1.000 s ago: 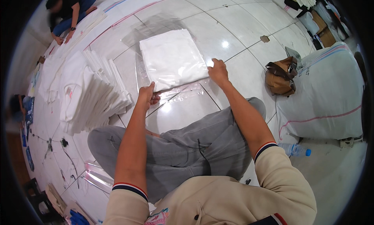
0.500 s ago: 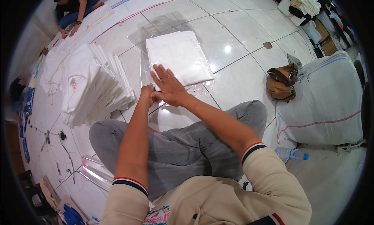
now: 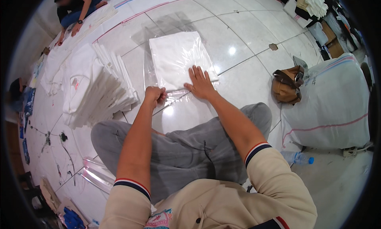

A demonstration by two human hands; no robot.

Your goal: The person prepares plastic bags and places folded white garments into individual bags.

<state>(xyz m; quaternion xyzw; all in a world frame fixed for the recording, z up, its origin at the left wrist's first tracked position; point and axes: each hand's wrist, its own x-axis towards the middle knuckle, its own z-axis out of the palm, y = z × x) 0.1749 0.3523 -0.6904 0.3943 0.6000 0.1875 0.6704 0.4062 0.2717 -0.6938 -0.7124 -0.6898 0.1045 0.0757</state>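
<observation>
Sitting cross-legged on the tiled floor (image 3: 246, 58), I have my left hand (image 3: 155, 95) curled into a pinch on the clear bag's open flap (image 3: 174, 96) and my right hand (image 3: 200, 83) spread flat on the bagged white garment (image 3: 176, 56). The garment looks fully inside, so I judge only sealing the flap remains. Farther left sits the stack of folded white garments (image 3: 99, 86).

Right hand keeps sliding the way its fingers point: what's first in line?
The right hand already lies flat on the bagged white garment; fingers point up along it. Past the bag's far edge, only bare floor tile shows.
</observation>
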